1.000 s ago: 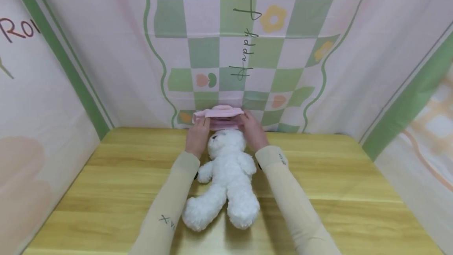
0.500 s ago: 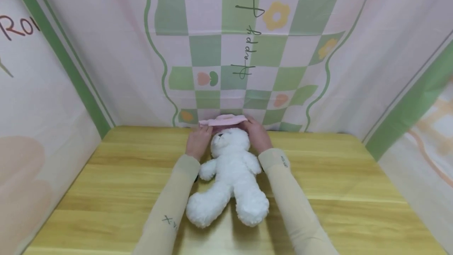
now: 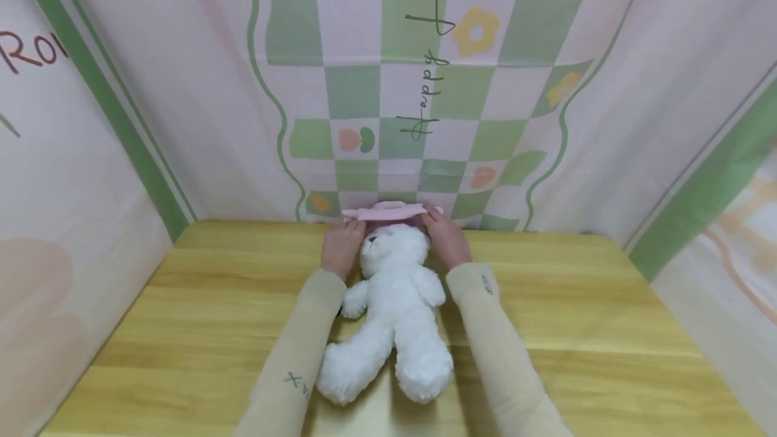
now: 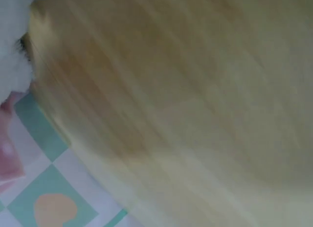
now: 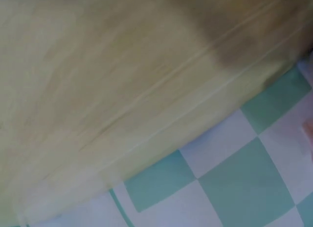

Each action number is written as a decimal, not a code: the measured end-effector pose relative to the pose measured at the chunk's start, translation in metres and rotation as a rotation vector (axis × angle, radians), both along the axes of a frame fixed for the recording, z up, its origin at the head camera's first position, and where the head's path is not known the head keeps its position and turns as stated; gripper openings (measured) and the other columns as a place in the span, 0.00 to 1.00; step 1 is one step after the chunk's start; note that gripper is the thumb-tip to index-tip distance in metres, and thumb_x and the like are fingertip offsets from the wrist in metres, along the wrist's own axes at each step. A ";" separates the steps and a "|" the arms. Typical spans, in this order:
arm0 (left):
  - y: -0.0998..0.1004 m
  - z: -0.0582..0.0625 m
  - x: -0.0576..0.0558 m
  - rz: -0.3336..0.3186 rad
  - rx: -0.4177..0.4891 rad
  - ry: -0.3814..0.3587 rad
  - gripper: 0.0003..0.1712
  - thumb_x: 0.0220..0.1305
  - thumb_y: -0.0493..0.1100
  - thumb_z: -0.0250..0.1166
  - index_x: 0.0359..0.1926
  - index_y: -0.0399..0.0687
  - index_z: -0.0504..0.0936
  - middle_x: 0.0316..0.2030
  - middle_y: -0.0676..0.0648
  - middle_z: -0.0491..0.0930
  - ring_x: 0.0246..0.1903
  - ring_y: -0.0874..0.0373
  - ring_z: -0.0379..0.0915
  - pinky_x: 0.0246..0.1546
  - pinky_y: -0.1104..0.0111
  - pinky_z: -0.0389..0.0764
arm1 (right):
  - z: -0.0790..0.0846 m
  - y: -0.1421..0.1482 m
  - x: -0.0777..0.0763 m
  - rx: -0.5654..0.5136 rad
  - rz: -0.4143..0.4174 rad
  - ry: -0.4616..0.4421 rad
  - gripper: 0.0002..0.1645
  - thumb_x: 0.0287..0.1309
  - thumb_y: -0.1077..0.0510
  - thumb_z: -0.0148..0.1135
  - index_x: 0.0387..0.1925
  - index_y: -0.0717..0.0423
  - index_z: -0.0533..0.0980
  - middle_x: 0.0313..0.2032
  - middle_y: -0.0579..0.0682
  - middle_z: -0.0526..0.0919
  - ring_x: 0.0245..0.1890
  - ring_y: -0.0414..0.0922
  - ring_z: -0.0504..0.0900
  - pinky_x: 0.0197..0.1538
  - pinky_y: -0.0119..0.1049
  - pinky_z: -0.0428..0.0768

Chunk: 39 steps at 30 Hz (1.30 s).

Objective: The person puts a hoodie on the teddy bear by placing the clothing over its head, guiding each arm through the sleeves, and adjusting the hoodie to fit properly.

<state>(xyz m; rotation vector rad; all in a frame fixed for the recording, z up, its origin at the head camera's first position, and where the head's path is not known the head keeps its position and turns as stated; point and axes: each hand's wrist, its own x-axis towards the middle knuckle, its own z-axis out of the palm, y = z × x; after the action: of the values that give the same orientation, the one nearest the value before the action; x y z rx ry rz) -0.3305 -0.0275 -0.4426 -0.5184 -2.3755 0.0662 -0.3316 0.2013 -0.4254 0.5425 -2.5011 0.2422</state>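
A white plush bear [image 3: 400, 288] lies on its back on the table, its head toward the wall and its dark nose turned to the left. Right at the top of its head is a piece of pink cloth [image 3: 388, 213], spread between both hands. My left hand [image 3: 342, 245] pinches the left end of the cloth, while the right hand [image 3: 448, 238] grips the opposite end. The cloth overlaps the crown and hides the bear's ears. In the left wrist view, white fur [image 4: 12, 46] shows at the left edge; neither wrist view shows the grip itself.
The wooden table [image 3: 546, 309] extends to both sides of the arms. A green-and-white checked fabric wall [image 3: 407, 93] rises right behind its far edge, close to the cloth. More printed fabric [image 3: 67, 174] hangs along the left side and the right.
Both hands have brought the pink cloth down and nearer, onto the crown of the bear's head. Its opening, seen a second ago, no longer faces the head camera. The bear has shifted slightly.
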 end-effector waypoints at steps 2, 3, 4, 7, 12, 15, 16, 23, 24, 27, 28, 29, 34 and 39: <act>0.000 -0.003 0.001 -0.007 0.007 -0.031 0.06 0.56 0.31 0.62 0.34 0.45 0.79 0.32 0.47 0.84 0.25 0.56 0.80 0.18 0.66 0.79 | -0.003 0.000 0.000 0.020 0.001 -0.042 0.15 0.63 0.70 0.51 0.48 0.57 0.76 0.59 0.58 0.76 0.42 0.59 0.83 0.33 0.47 0.84; 0.000 -0.005 0.001 -0.006 0.003 -0.045 0.06 0.56 0.31 0.61 0.33 0.44 0.79 0.30 0.46 0.84 0.24 0.56 0.79 0.17 0.66 0.79 | -0.004 0.000 0.000 0.032 0.006 -0.062 0.16 0.63 0.70 0.51 0.48 0.57 0.77 0.59 0.58 0.76 0.46 0.59 0.82 0.36 0.47 0.84; -0.001 -0.007 0.002 -0.006 0.001 -0.061 0.05 0.56 0.31 0.61 0.32 0.44 0.78 0.29 0.46 0.84 0.23 0.55 0.79 0.17 0.65 0.79 | -0.006 0.000 0.000 0.038 0.012 -0.082 0.17 0.61 0.72 0.51 0.49 0.58 0.77 0.59 0.58 0.76 0.48 0.58 0.82 0.38 0.48 0.84; -0.002 -0.013 0.002 -0.021 0.015 -0.096 0.05 0.56 0.31 0.61 0.30 0.45 0.78 0.26 0.45 0.83 0.21 0.54 0.79 0.16 0.63 0.79 | -0.011 0.001 -0.001 0.030 0.036 -0.132 0.21 0.56 0.74 0.55 0.51 0.58 0.78 0.58 0.59 0.77 0.53 0.57 0.80 0.45 0.47 0.84; -0.007 -0.015 0.005 -0.072 0.051 -0.176 0.06 0.59 0.31 0.60 0.32 0.46 0.77 0.26 0.47 0.83 0.22 0.53 0.80 0.18 0.61 0.79 | -0.018 0.003 0.002 -0.053 0.092 -0.198 0.22 0.55 0.73 0.56 0.52 0.58 0.78 0.55 0.59 0.80 0.51 0.56 0.81 0.54 0.46 0.81; -0.010 -0.012 0.008 -0.103 0.080 -0.249 0.07 0.61 0.30 0.58 0.33 0.46 0.77 0.28 0.46 0.84 0.25 0.51 0.81 0.22 0.60 0.81 | -0.019 0.004 0.004 -0.094 0.127 -0.249 0.22 0.57 0.72 0.55 0.53 0.59 0.77 0.54 0.60 0.80 0.52 0.56 0.80 0.56 0.48 0.79; -0.011 -0.011 0.009 -0.113 0.092 -0.273 0.07 0.62 0.31 0.58 0.34 0.46 0.77 0.29 0.46 0.84 0.26 0.51 0.82 0.24 0.60 0.82 | -0.019 0.005 0.004 -0.111 0.138 -0.275 0.23 0.57 0.71 0.55 0.55 0.59 0.77 0.55 0.60 0.79 0.54 0.57 0.79 0.58 0.49 0.78; -0.015 -0.009 0.011 -0.175 0.143 -0.466 0.12 0.63 0.36 0.61 0.47 0.46 0.79 0.40 0.41 0.84 0.37 0.49 0.82 0.30 0.58 0.83 | -0.013 0.015 0.009 -0.436 0.234 -0.639 0.27 0.54 0.67 0.47 0.57 0.63 0.74 0.56 0.64 0.77 0.57 0.56 0.74 0.60 0.47 0.74; -0.015 -0.009 0.011 -0.191 0.152 -0.483 0.13 0.62 0.36 0.62 0.48 0.45 0.79 0.41 0.41 0.83 0.37 0.49 0.82 0.29 0.58 0.83 | -0.011 0.017 0.010 -0.506 0.245 -0.728 0.28 0.56 0.65 0.46 0.60 0.62 0.72 0.59 0.64 0.74 0.59 0.56 0.72 0.62 0.47 0.72; -0.016 -0.006 0.011 -0.225 0.176 -0.524 0.14 0.61 0.35 0.62 0.50 0.44 0.79 0.46 0.39 0.81 0.41 0.49 0.80 0.28 0.59 0.81 | -0.004 0.024 0.012 -0.631 0.266 -0.942 0.35 0.57 0.62 0.43 0.68 0.65 0.60 0.69 0.65 0.60 0.69 0.58 0.60 0.68 0.49 0.64; -0.017 -0.006 0.011 -0.226 0.175 -0.531 0.15 0.61 0.35 0.62 0.50 0.44 0.79 0.48 0.39 0.81 0.43 0.49 0.80 0.28 0.60 0.81 | -0.002 0.026 0.013 -0.652 0.261 -0.997 0.36 0.59 0.60 0.43 0.70 0.63 0.56 0.72 0.63 0.54 0.72 0.58 0.54 0.72 0.51 0.60; -0.017 -0.006 0.011 -0.225 0.180 -0.535 0.16 0.61 0.35 0.62 0.50 0.44 0.79 0.50 0.40 0.80 0.44 0.49 0.80 0.29 0.60 0.82 | 0.000 0.028 0.013 -0.666 0.261 -1.038 0.38 0.60 0.57 0.44 0.71 0.62 0.54 0.74 0.62 0.50 0.74 0.58 0.49 0.73 0.51 0.56; -0.020 -0.006 0.010 -0.227 0.189 -0.503 0.17 0.56 0.34 0.63 0.49 0.41 0.80 0.53 0.38 0.74 0.48 0.47 0.75 0.36 0.59 0.83 | 0.009 0.032 0.014 -0.657 0.283 -1.162 0.44 0.65 0.46 0.50 0.74 0.57 0.46 0.76 0.59 0.40 0.75 0.57 0.44 0.75 0.53 0.50; -0.023 -0.004 0.006 -0.293 0.153 -0.432 0.23 0.51 0.33 0.64 0.51 0.35 0.80 0.59 0.36 0.71 0.58 0.43 0.70 0.60 0.56 0.74 | 0.016 0.028 0.014 -0.555 0.258 -1.122 0.51 0.59 0.40 0.59 0.74 0.53 0.47 0.75 0.60 0.42 0.75 0.59 0.44 0.74 0.56 0.53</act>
<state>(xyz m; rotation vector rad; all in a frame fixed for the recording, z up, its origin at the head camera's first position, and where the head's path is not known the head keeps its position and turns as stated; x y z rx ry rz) -0.3248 -0.0504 -0.4467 -0.8706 -2.6577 -0.3937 -0.3177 0.2288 -0.4094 0.5687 -3.1233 1.6708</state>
